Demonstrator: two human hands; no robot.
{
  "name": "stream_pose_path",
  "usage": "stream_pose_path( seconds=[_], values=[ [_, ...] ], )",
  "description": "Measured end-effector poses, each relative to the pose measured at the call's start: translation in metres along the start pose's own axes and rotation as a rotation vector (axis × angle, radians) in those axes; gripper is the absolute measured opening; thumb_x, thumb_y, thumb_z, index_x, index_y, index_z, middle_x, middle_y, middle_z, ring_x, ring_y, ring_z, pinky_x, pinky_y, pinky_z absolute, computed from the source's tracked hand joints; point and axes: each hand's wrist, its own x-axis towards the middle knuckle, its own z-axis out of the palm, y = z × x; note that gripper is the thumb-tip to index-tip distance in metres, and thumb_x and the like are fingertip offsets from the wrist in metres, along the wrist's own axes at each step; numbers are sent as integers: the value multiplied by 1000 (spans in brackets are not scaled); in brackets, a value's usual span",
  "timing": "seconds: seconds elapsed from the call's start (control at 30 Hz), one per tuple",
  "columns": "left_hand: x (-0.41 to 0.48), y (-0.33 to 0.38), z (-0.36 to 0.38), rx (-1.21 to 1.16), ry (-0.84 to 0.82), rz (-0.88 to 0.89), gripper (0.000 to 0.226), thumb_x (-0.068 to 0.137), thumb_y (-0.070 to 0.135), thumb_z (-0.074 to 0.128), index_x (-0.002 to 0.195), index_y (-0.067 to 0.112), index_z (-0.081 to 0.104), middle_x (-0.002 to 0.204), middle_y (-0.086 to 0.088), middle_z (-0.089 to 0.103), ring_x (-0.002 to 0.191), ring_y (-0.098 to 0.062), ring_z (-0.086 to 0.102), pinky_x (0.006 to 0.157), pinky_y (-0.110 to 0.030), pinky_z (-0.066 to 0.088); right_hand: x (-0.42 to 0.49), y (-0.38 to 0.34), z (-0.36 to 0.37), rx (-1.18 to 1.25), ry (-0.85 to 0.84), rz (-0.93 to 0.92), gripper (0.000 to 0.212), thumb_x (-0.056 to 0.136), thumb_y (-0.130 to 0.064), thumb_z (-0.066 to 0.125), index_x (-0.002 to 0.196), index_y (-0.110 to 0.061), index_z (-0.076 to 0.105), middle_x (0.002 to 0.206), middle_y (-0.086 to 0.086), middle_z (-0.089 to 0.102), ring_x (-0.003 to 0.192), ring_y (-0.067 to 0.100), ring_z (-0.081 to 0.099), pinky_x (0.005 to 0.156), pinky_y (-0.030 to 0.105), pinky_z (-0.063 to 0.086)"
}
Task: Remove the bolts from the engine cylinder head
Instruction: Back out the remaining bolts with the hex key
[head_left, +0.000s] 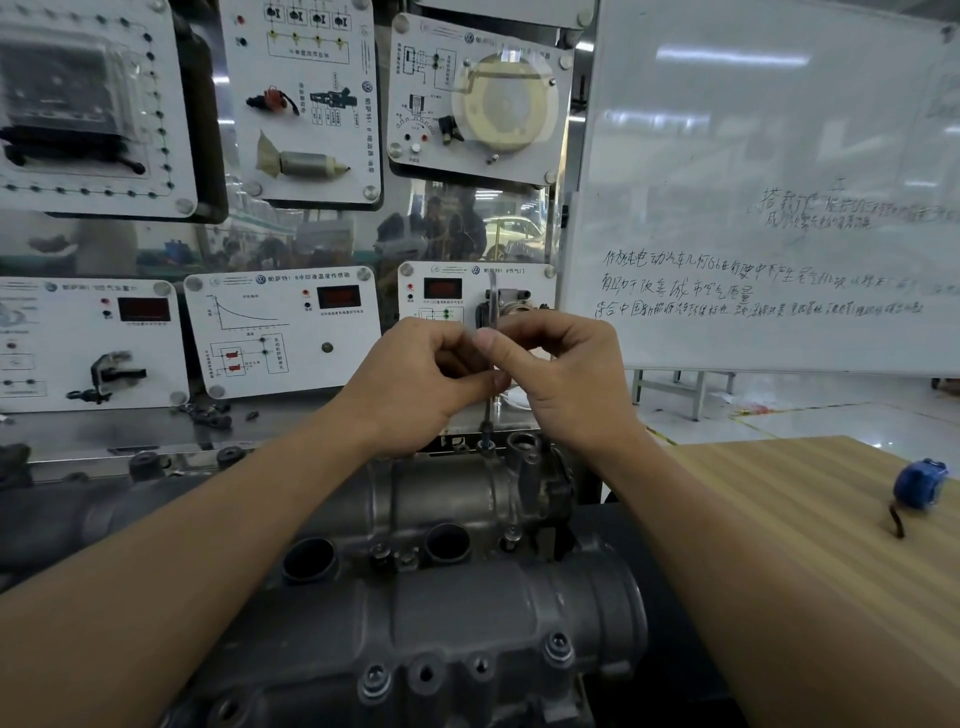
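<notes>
Grey cast metal fills the near left and centre of my view: the cylinder head (441, 587), rough and matt, with round dark bores and lumpy bosses, several bolts (558, 644) still seated along its near edge. Moving right, my left hand (415, 384) is curled, thumb and forefinger pinched together on a thin steel tool shaft (492, 312) that stands nearly upright, its lower tip (487, 441) set down at the far top edge of the head, where I judge a bolt sits, though the bolt itself is too small to make out. My right hand (561, 374) meets it from the other side, fingers closed on the same shaft just beside the left thumb. The risk, as I judge it, is the slim, smooth shaft tilting as I twist: if the tip rides out of the bolt's socket it could round it, or slip and knock my knuckles on the hard casting. A pinch grip this high also gives little turning force, so a tight bolt may not budge. A freed bolt could drop into one of the open bores. Further right lies the striped wooden table (779, 519), smooth, with a blue tape measure (919, 486) near its far edge.
</notes>
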Motion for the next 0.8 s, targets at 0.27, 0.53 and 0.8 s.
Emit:
stream_pose_path(
  seconds=[0.27, 0.53, 0.8],
  values=[
    [0, 0, -2, -92, -21, -6, 9, 92, 17, 70, 93, 17, 78, 84, 0, 79, 82, -14, 74, 76, -22, 58, 0, -1, -3, -52, -109, -32, 7, 91, -14, 69, 91, -12, 76, 84, -4, 75, 82, 10, 68, 74, 24, 54],
    [-1, 1, -3, -35, -66, 18, 10, 90, 10, 71, 92, 17, 78, 83, 5, 78, 80, -9, 74, 74, -16, 56, 0, -6, -2, 24, -117, 12, 16, 94, -19, 61, 86, -22, 75, 75, -12, 72, 73, 0, 65, 62, 13, 48],
    [0, 1, -2, -51, -1, -3, 8, 83, 19, 79, 89, 14, 76, 78, 1, 76, 76, -13, 73, 73, -21, 59, 0, -1, -1, -13, -23, -2, 10, 84, -21, 79, 81, -12, 76, 75, -1, 73, 76, 15, 69, 72, 25, 55]
  ],
)
